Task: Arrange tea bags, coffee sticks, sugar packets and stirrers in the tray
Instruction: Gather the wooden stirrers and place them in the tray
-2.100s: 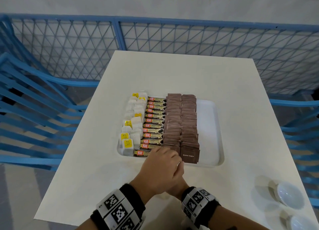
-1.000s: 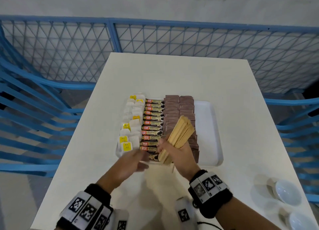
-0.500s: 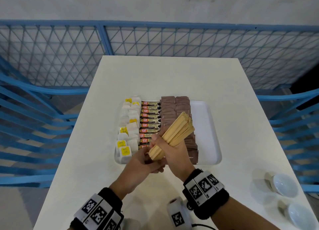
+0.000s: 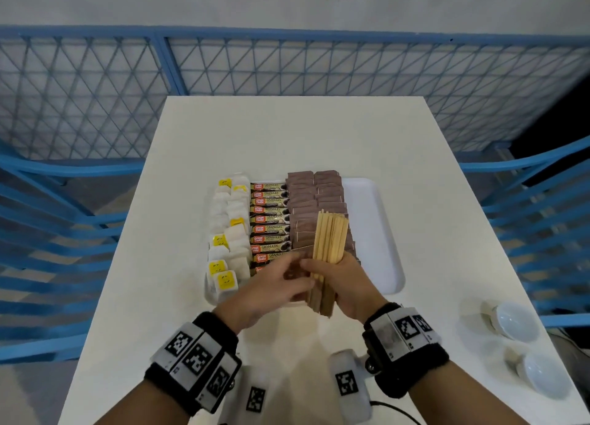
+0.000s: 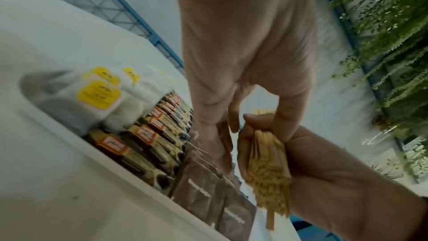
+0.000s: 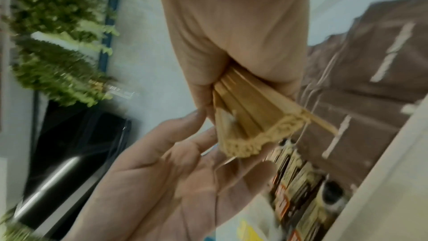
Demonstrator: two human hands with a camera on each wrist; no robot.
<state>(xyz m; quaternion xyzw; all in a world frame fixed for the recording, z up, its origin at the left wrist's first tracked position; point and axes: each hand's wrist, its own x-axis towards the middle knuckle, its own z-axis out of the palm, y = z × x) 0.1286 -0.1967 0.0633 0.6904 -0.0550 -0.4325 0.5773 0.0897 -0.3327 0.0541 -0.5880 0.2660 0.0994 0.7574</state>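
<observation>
Right hand (image 4: 348, 284) clutches a fanned bundle of pale wooden stirrers (image 4: 329, 241); the relaxed left hand (image 4: 271, 289) touches it.
Beneath them: white rectangular tray (image 4: 380, 233), white table (image 4: 287, 131), blue mesh railing (image 4: 287, 70) beyond.

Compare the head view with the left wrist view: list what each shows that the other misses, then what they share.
Only the head view shows the whole white table, the bare right strip of the tray and two small white bowls.

Only the left wrist view shows the cut ends of the stirrers and green foliage.

Both show the right hand gripping the stirrer bundle, the left hand touching it, plus tea bags, coffee sticks and brown sugar packets.
</observation>
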